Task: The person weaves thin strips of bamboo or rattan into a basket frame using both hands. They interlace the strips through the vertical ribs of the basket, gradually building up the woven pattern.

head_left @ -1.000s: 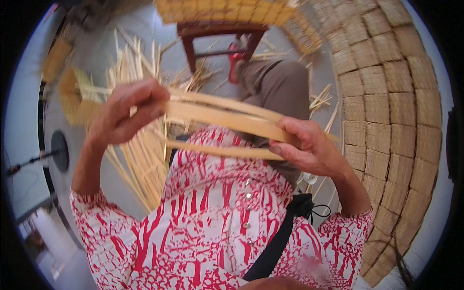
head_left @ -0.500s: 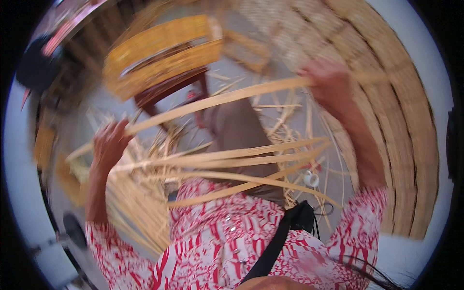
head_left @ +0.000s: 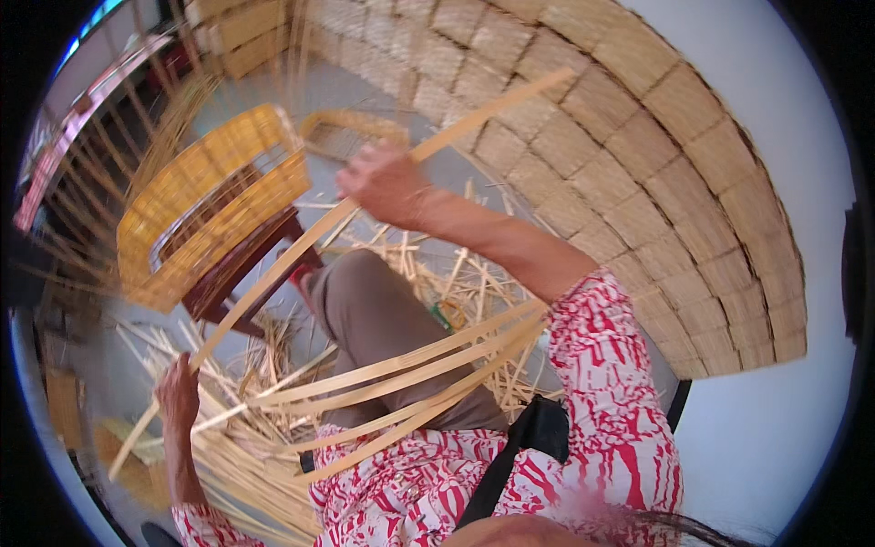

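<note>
A long pale bamboo strip [head_left: 273,273] slants from the lower left to the upper right in front of me, both hands closed on it. My left hand [head_left: 178,387] grips it near its lower end, which sticks out past the fist. Farther up, my right hand [head_left: 385,182] is wrapped round it, slightly blurred, with the far end reaching beyond. Several loose strips [head_left: 401,365] lie across my lap, over the brown trouser leg. A bundle of more strips [head_left: 246,456] fans out at my left side, below the left hand.
A yellow woven basket [head_left: 214,205] rests on a dark red wooden stool [head_left: 241,269] ahead to the left. Stacked woven pieces [head_left: 638,182] line the wall on the right. Scraps of bamboo [head_left: 465,283] litter the grey floor. Thin upright rods [head_left: 100,137] show at the left.
My right hand has moved left along the strip, toward the left hand, and the strip now slants more steeply. My left hand is lower. The view has turned toward the right.
</note>
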The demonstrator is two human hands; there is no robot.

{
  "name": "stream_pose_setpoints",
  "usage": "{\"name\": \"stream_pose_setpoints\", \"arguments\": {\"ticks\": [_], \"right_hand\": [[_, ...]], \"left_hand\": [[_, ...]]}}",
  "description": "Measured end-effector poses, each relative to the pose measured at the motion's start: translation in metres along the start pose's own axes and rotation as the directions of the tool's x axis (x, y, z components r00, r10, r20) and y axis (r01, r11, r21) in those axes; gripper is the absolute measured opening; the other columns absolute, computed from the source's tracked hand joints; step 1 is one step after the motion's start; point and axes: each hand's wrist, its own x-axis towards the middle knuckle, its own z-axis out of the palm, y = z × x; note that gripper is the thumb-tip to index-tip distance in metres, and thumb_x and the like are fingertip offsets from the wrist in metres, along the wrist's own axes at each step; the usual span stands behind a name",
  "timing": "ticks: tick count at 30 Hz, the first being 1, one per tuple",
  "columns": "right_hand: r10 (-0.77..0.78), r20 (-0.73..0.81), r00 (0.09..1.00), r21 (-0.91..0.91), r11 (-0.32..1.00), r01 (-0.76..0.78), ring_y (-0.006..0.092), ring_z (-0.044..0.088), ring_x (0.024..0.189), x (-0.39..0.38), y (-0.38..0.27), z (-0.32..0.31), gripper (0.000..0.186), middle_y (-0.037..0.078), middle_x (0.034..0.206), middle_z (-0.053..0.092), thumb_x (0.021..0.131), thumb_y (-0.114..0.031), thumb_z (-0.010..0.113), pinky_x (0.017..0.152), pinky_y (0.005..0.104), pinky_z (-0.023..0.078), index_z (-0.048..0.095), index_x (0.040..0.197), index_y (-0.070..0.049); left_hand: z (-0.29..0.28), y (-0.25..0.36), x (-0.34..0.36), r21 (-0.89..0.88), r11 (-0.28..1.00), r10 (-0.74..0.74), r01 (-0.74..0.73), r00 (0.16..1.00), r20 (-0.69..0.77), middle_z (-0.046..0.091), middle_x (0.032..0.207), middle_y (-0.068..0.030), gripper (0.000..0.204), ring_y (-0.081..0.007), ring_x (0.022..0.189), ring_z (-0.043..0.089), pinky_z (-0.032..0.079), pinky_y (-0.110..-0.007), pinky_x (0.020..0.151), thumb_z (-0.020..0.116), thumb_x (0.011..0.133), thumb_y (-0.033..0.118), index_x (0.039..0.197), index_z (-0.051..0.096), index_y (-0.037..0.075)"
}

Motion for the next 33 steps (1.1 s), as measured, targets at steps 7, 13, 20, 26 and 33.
{"name": "stream_pose_setpoints", "arguments": {"ticks": [7,13,20,26,33], "right_hand": [[0.152,0.622,0.768,0.544,0.623,-0.563,0.0193,0.057,0.075,-0.109,0.084,0.008,0.024,0.006,0.083,0.061,0.094,-0.022,0.052,0.068,0.0320,0.046,0.063,0.105,-0.003],[0.606,0.795,-0.023,0.135,-0.214,-0.967,0.0073,0.036,0.038,-0.265,0.156,-0.043,0.025,-0.001,0.060,0.055,0.094,-0.033,0.056,0.035,0.0257,0.023,0.065,0.089,-0.011],[0.579,0.739,-0.345,0.228,-0.697,-0.680,0.0036,0.032,0.038,-0.405,0.199,-0.079,0.025,-0.008,0.059,0.050,0.094,-0.042,0.064,0.034,0.0216,0.021,0.060,0.085,-0.018],[0.535,0.829,-0.164,0.477,-0.828,-0.293,0.0030,0.038,0.041,-0.415,0.198,-0.076,0.020,-0.009,0.063,0.052,0.091,-0.037,0.072,0.035,0.0207,0.029,0.065,0.089,-0.018],[0.595,0.746,0.299,0.599,-0.796,0.089,0.0140,0.052,0.066,-0.307,0.201,-0.097,0.018,0.005,0.083,0.058,0.103,-0.016,0.054,0.059,0.0295,0.048,0.064,0.105,0.000]], "left_hand": [[-0.053,0.047,0.050,-0.178,0.918,0.345,-0.355,0.935,-0.085,0.050,0.141,-0.0182,0.074,-0.0351,0.129,0.047,0.032,-0.047,0.108,0.070,0.087,0.034,0.149,0.038,0.008],[-0.100,0.119,0.111,-0.452,0.809,0.193,-0.375,0.897,-0.399,0.061,0.123,-0.0234,0.072,-0.0392,0.111,0.060,0.048,-0.046,0.095,0.070,0.088,0.024,0.147,0.037,0.001],[-0.131,0.155,0.178,-0.817,0.527,-0.235,-0.235,0.883,-0.406,0.063,0.114,-0.0210,0.064,-0.0226,0.099,0.066,0.057,-0.034,0.079,0.073,0.088,0.013,0.140,0.040,-0.003],[-0.194,0.148,0.176,-0.871,0.356,0.009,-0.337,0.934,-0.358,0.065,0.122,-0.0163,0.049,-0.0167,0.110,0.064,0.053,-0.032,0.087,0.068,0.096,0.025,0.134,0.052,-0.001],[-0.207,0.171,0.211,-0.821,0.528,0.139,-0.217,0.976,-0.168,0.058,0.132,-0.0201,0.098,-0.0225,0.112,0.065,0.053,-0.033,0.084,0.073,0.082,0.059,0.151,0.032,0.003]]}}
